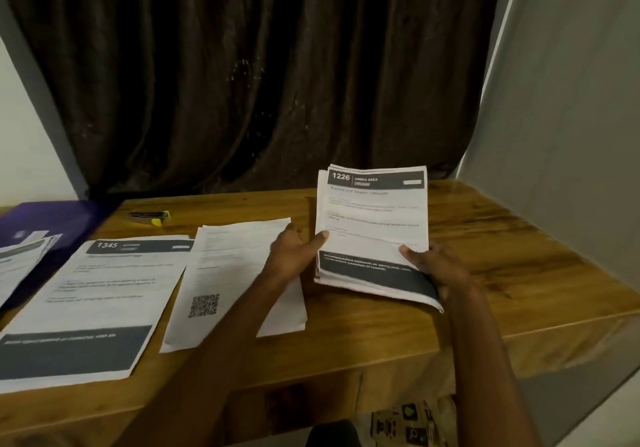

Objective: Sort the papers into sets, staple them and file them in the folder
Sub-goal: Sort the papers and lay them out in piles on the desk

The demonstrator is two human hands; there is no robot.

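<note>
Papers: main stack [372, 231] is held up off the bench [485, 256], right of centre, top sheet headed "1226 DINING AREA". Both hands grip it: left hand [294, 252] pinches the left edge with thumb on top, right hand [438, 268] holds the near right corner, thumb on the face, fingers curled under. Stack edges are ragged, sheets fanned at the near right corner.

Already laid out on the bench: a sheet headed "1345" [100, 294] near left, and a QR-code sheet [221, 273] just right of it, partly under the left forearm. Purple folder [52, 221] far left with a few sheets on it. Stapler [150, 216], dark with yellow trim, lies far left of centre, well apart from both hands.

Judgement: still sorting, nothing stapled in this batch that I can tell.

To do this step well:
- read the header number before peeling the top sheet
- slide it off with the left thumb, right hand keeping the rest clamped
- drop it on the matching pile, or start a new one on bare bench
- keep piles apart, not overlapped
- square each set's edges on the bench before stapling
</note>
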